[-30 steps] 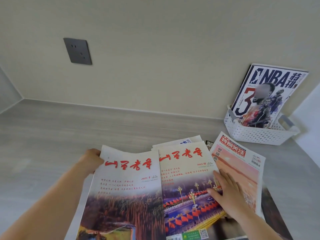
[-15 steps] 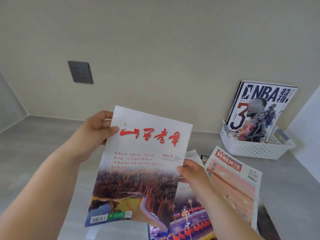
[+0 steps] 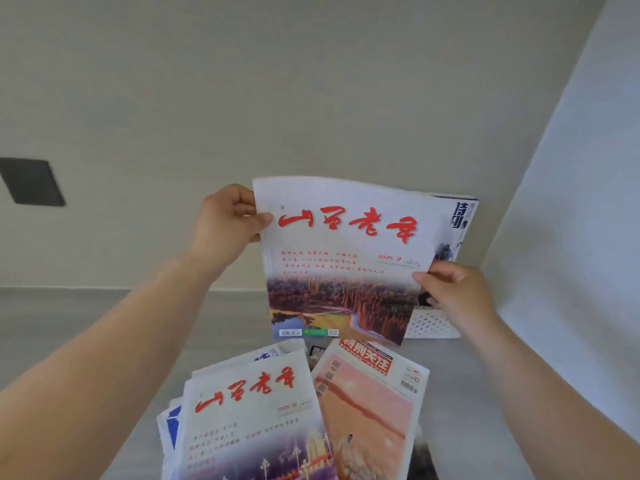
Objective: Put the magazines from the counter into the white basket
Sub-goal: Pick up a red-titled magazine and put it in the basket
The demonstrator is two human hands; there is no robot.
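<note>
Transfer step: left hand (image 3: 225,225) and right hand (image 3: 453,289) gripped the raised magazine (image 3: 343,261) by its edges, before the white basket (image 3: 431,323); next, lowering it inside; others remained on the counter (image 3: 104,323).

Both my bare forearms reached forward and up. My left grip (image 3: 228,225) pinched the top left corner of the magazine (image 3: 341,258), thumb in front, fingers curled behind. My right grip (image 3: 457,292) clasped its right edge, lower down, thumb on the cover.
</note>
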